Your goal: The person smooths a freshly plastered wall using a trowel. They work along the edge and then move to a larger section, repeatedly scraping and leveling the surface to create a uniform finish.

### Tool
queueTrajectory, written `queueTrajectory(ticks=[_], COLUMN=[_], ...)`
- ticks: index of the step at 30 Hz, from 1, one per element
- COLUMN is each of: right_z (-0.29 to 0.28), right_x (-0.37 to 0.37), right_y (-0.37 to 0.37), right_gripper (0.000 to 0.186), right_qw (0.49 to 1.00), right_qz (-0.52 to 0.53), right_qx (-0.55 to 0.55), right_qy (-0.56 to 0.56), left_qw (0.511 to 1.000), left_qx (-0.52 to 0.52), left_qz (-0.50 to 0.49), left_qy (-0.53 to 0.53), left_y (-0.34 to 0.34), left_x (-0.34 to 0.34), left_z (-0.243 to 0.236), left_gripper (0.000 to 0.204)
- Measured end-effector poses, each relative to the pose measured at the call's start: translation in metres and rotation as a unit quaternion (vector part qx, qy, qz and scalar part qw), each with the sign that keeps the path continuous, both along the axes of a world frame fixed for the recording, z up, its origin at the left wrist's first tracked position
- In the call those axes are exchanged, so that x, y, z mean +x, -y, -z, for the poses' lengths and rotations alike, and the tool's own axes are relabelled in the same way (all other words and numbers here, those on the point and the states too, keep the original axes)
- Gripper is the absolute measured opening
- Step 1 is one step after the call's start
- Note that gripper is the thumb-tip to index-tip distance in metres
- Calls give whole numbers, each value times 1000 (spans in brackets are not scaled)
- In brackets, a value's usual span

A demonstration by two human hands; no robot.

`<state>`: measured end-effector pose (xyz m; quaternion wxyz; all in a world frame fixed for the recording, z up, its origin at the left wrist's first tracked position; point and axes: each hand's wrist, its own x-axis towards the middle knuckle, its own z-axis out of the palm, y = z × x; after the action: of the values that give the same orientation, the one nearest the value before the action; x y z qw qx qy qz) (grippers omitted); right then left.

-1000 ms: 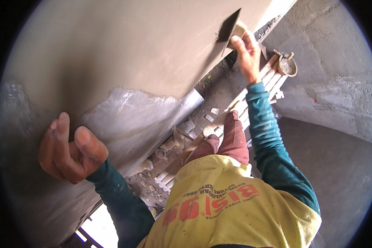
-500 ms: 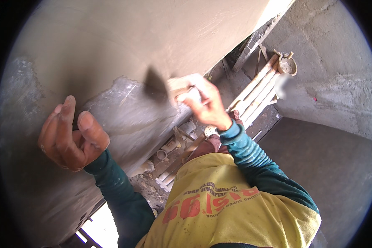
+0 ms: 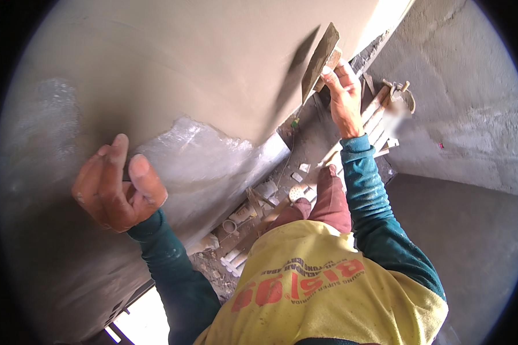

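My right hand [image 3: 346, 98] grips the handle of a plastering float [image 3: 319, 64] with a flat, thin board. The float is tilted beside the right end of the wall, its shadow falling on the plaster next to it; whether its edge touches, I cannot tell. Fresh smooth plaster [image 3: 201, 63] covers the upper wall, ending in a ragged edge above a bare, darker grey patch [image 3: 195, 152]. Over the left part of the wall, my left hand [image 3: 121, 192] is raised with nothing in it, thumb and fingers loosely bent and apart.
I stand on light poles [image 3: 334, 155] laid side by side as a platform. A bucket [image 3: 407, 99] sits at their far end beside another rough grey wall [image 3: 472, 98]. Below lie a small pail [image 3: 229, 226], wood pieces and rubble. Bright light enters through an opening [image 3: 141, 316] at lower left.
My right hand has swept the float up and to the right, from the ragged plaster edge to the wall's right end. My left hand has shifted slightly right in view, its fingers unchanged.
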<state>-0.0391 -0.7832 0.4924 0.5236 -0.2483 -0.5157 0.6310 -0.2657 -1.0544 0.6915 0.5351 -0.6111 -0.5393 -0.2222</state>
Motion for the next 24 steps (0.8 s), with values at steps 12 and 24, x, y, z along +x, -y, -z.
queueTrajectory(ticks=[12,24], right_z=[-51,-36], right_x=[-23,57], right_y=[81,19], right_gripper=[42,38], right_qw=[959,948], right_qz=[-74,-124], right_qx=[243,-151], right_qy=[124,-253], left_qw=[1000,1000], left_qx=[-9,-3], left_qz=[8,10], left_qy=[17,28], left_y=[3,1], left_x=[5,10], left_z=[-2,-2], left_gripper=[24,23])
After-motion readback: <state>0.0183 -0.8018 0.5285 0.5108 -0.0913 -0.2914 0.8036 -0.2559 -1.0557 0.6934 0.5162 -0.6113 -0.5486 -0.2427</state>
